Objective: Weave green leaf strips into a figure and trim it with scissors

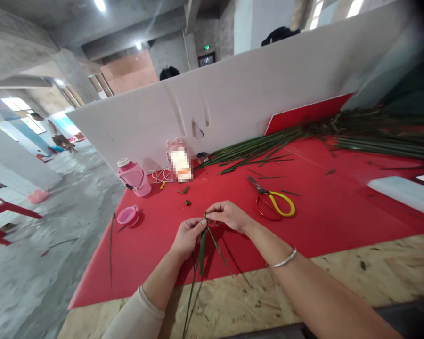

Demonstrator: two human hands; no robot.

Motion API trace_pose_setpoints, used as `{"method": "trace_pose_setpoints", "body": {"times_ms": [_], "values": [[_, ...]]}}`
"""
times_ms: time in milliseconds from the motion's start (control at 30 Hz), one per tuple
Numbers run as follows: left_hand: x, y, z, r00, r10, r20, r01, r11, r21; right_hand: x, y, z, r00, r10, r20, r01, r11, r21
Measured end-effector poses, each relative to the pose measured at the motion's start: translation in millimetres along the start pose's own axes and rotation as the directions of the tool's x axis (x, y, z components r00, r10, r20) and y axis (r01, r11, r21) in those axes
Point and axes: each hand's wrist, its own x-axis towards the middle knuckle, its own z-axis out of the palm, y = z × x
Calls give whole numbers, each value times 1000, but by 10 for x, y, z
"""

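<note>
Both hands meet over the red table covering, pinching the upper end of some long green leaf strips. My left hand is closed, thumb on top, where the strips come together. From the other side, my right hand pinches at the tip just above it. Several strips hang down and fan out toward the table's front edge. What shape the pinched end has is mostly hidden by fingers. Scissors with one yellow and one red handle loop lie to the right of my right hand.
A pink jug and pink cup stand at the left. A lit phone leans by the white partition, beside a tape roll. Green leaf strips pile along the back right. A person stands far left.
</note>
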Motion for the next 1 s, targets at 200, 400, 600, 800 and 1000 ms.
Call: {"method": "trace_pose_setpoints", "body": {"times_ms": [200, 400, 600, 800, 1000], "values": [[19, -39, -8, 1000, -13, -23, 13, 1000, 3, 25, 39, -3, 997, -73, 12, 73, 996, -60], [25, -67, 32, 988, 114, -105, -108, 992, 63, 54, 67, 15, 988, -147, -49, 138, 978, -156], [28, -77, 75, 975, 191, -110, -177, 976, 127, 65, 93, 60, 992, -104, -72, 98, 992, -84], [8, -24, 61, 989, 145, 17, -146, 980, 138, 47, 102, 96, 998, -51, -44, 51, 999, -5], [21, -55, 35, 992, 101, -76, -94, 991, 92, 48, 75, 86, 998, -36, -57, 34, 999, -35]]}}
